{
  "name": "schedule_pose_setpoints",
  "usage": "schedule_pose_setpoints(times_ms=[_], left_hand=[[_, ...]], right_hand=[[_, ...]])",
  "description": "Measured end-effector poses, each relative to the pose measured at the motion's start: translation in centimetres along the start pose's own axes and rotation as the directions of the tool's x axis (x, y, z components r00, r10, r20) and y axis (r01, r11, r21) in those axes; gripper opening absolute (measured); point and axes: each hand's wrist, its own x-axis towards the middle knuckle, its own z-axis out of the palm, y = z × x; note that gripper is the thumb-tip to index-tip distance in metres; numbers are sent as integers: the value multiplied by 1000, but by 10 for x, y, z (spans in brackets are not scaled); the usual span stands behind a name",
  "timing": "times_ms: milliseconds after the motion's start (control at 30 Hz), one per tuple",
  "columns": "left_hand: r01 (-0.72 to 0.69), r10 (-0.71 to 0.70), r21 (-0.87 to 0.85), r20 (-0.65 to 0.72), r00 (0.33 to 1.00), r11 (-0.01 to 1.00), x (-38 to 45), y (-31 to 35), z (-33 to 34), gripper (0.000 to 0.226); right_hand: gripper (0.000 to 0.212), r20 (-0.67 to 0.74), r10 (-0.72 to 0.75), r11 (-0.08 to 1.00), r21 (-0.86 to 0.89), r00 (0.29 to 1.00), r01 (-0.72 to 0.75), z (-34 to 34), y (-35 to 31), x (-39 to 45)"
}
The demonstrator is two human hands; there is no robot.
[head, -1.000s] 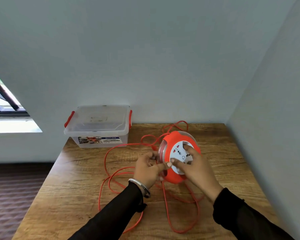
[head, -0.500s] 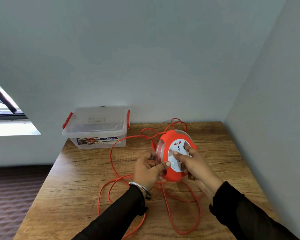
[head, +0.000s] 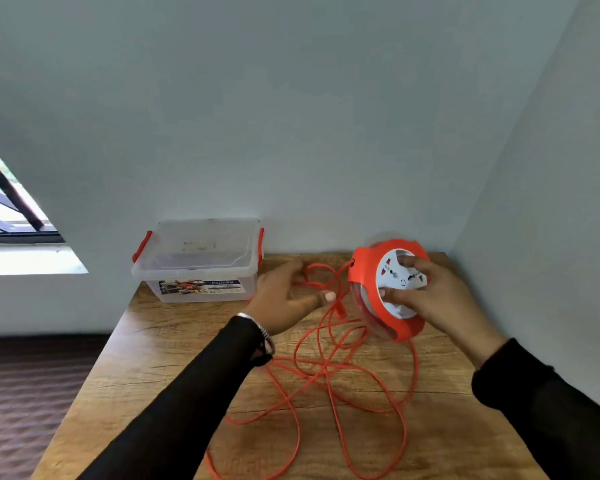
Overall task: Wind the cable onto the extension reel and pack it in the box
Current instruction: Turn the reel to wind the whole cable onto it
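The orange extension reel (head: 364, 271) with its white socket face is held up on edge over the back right of the wooden table (head: 160, 362). My right hand (head: 437, 299) grips it, with fingers curled over the socket face. Its orange cable (head: 326, 372) leaves the reel's left side and lies in loose tangled loops across the table towards the front edge. My left hand (head: 284, 296) hovers left of the reel with fingers spread and thumb out. It is blurred, and its fingertips are beside a cable loop. The clear plastic box (head: 201, 261) stands closed at the back left.
The box has red latches at both ends and its lid on. Grey walls close in the table at the back and right. A window is at the far left, with patterned floor below the table's left edge.
My left hand has let go of the reel and moved left towards the loose cable. My right hand has carried the reel up and to the right, towards the back corner.
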Motion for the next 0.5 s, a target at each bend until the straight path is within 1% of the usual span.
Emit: schedule_pose_setpoints(times_ms=[33, 67, 100, 167, 233, 300, 367, 433, 500], left_hand=[[26, -13, -142, 93, 996, 989, 2, 3, 2, 53], [42, -6, -246, 144, 990, 968, 3, 6, 3, 42], [45, 8, -299, 174, 985, 953, 3, 7, 3, 35], [25, 55, -382, 199, 978, 924, 3, 9, 1, 28], [11, 81, -473, 173, 982, 881, 3, 12, -3, 20], [1, 78, -542, 123, 989, 840, 6, 16, -11, 17], [-45, 53, -558, -2, 999, 829, 11, 24, -21, 20], [-93, 8, -518, -165, 986, 850, 18, 38, -33, 18], [-120, -14, -458, -278, 961, 881, 28, 58, -46, 8]], right_hand=[[68, -16, -22, 1000, -22, 1000, 22, -4, -4, 3], [68, -39, -42, 998, -57, 998, 40, -9, -9, 7], [68, -67, -62, 994, -95, 996, 56, -14, -13, 10], [69, -117, -109, 983, -163, 987, 89, -27, -24, 19], [69, -154, -174, 960, -248, 973, 133, -39, -36, 26], [68, -175, -255, 923, -338, 951, 185, -46, -49, 32], [67, -197, -328, 888, -397, 924, 231, -51, -63, 37], [66, -219, -400, 854, -442, 890, 275, -57, -79, 42], [63, -225, -484, 799, -508, 846, 322, -64, -100, 48]])
